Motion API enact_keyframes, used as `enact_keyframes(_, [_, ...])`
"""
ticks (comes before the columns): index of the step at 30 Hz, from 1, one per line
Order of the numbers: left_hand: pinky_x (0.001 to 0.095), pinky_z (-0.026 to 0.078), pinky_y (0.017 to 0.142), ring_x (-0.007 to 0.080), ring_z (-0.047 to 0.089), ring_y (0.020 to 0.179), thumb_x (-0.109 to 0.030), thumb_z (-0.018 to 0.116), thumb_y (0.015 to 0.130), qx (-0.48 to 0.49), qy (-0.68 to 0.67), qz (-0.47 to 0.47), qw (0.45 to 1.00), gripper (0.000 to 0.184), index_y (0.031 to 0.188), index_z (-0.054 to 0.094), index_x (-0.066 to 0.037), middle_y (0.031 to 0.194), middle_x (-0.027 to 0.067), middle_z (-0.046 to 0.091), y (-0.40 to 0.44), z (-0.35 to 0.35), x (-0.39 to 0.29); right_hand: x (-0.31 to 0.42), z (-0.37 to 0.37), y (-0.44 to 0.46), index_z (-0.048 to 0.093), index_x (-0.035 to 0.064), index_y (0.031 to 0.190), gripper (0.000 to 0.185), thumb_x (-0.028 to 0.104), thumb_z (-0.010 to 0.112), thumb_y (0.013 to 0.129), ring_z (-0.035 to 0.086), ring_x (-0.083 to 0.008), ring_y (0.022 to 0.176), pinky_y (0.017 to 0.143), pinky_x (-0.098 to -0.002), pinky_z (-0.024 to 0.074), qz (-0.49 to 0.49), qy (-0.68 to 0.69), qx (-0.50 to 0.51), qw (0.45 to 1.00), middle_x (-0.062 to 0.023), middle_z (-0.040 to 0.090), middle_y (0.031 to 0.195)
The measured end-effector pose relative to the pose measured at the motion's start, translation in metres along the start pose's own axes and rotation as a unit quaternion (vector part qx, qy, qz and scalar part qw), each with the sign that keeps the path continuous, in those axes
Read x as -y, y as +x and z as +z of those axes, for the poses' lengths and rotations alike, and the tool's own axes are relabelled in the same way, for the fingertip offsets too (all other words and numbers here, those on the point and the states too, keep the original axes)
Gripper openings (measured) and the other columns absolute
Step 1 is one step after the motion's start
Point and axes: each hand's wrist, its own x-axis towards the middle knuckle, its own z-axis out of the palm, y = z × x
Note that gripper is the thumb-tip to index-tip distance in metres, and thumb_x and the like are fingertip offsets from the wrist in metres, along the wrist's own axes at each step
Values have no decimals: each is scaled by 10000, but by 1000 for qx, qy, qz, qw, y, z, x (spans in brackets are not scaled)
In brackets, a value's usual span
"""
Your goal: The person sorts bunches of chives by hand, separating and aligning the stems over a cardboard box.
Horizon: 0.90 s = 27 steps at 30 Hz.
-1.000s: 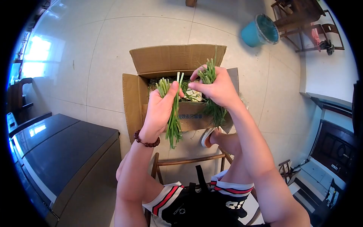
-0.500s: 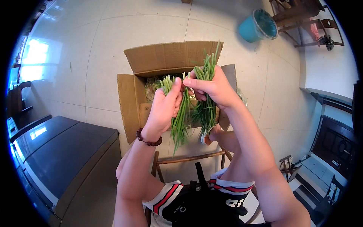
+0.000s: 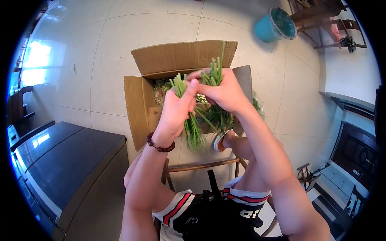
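My left hand (image 3: pixel 173 110) is closed around a bunch of thin green vegetable stalks (image 3: pixel 194 133), their pale cut ends poking up past the thumb and the darker ends hanging below. A second bunch of green stalks (image 3: pixel 214 76) is gripped in my right hand (image 3: pixel 226 91), and its leafy lower part hangs beneath the palm. The fingertips of both hands meet or nearly meet between the bunches; the right fingers are slightly blurred. Both hands are over an open cardboard box (image 3: pixel 134 106), which has more greenery (image 3: pixel 161 89) inside, partly hidden by my hands.
A blue bucket (image 3: pixel 267 29) with a plastic liner stands at the back right. Wooden furniture (image 3: pixel 317 20) is beside it. To the left is a large dark cabinet-like surface (image 3: pixel 76 152). A wooden stool bar (image 3: pixel 203 165) crosses before my lap. Clear plastic with greens (image 3: pixel 257 105) lies right of the box.
The right hand has turned inward and its bunch sits lower in the grip. Some stalks between the hands now slant toward the right bunch. The left hand has hardly moved.
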Motion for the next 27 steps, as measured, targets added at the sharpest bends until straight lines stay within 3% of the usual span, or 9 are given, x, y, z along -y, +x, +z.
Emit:
enact_keyframes(5, [255, 324, 593, 85, 346, 565, -382, 521, 1073, -26, -136, 45, 989, 456, 694, 464, -135, 572, -40, 390, 10, -16, -3, 2, -8, -1, 748, -1, 1007, 211, 142, 781, 855, 496, -44, 508, 469, -220, 365, 20, -33, -18, 999, 27, 604, 637])
enact_keyframes(8, [271, 350, 658, 95, 332, 574, -381, 514, 1075, -35, -138, 65, 988, 458, 692, 450, -138, 566, -33, 379, 15, -26, -5, 5, -9, -3, 743, -14, 1003, 212, 132, 779, 853, 494, -46, 504, 463, -222, 362, 34, -60, -20, 997, 20, 612, 648])
enact_keyframes(12, [325, 430, 753, 143, 545, 663, -403, 475, 1087, -26, -221, 74, 972, 475, 686, 408, -158, 560, -28, 390, 16, -29, -11, 3, -19, 0, 729, -26, 990, 214, 127, 781, 850, 491, -45, 504, 456, -226, 360, 47, -19, -24, 998, 13, 606, 648])
enact_keyframes(13, [372, 479, 821, 186, 622, 747, -439, 445, 1090, 24, -216, 60, 974, 487, 690, 395, -166, 557, -34, 386, 18, -39, -11, 3, -21, 0, 717, -28, 992, 219, 130, 778, 854, 480, -46, 497, 451, -229, 355, 52, 12, -18, 998, 17, 580, 632])
enact_keyframes(17, [380, 498, 807, 160, 568, 677, -474, 428, 1087, 46, -269, 45, 961, 491, 700, 383, -174, 555, -52, 353, 12, -35, -17, 8, -20, -2, 685, -24, 984, 221, 142, 770, 865, 443, -48, 474, 439, -233, 340, 81, 107, -8, 991, 36, 489, 579])
enact_keyframes(20, [361, 483, 735, 131, 478, 592, -491, 416, 1086, 41, -370, -13, 928, 489, 711, 374, -181, 560, -64, 325, 10, -33, -21, 10, -20, -3, 703, 2, 918, 185, 163, 779, 867, 469, -63, 481, 461, -248, 368, 98, 154, 13, 983, 14, 561, 614])
enact_keyframes(22, [325, 456, 680, 98, 379, 540, -484, 422, 1087, 33, -419, -20, 907, 480, 717, 370, -182, 568, -72, 320, 12, -33, -22, 8, -19, -3, 700, 1, 914, 192, 167, 783, 863, 472, -65, 480, 462, -249, 372, 100, 125, 24, 987, 10, 569, 622])
enact_keyframes(26, [274, 421, 607, 65, 331, 515, -472, 426, 1089, 76, -445, -14, 892, 473, 720, 373, -182, 572, -75, 315, 15, -44, -20, 6, -12, -5, 671, -1, 923, 213, 168, 784, 859, 441, -69, 451, 441, -242, 347, 87, 54, 41, 994, 23, 487, 570])
enact_keyframes(27, [248, 377, 547, 53, 301, 498, -466, 428, 1089, 86, -459, -12, 884, 471, 720, 376, -178, 571, -76, 310, 16, -45, -21, 8, -12, -5, 671, -1, 902, 214, 170, 791, 854, 459, -74, 454, 439, -246, 350, 81, 51, 48, 994, 10, 523, 582])
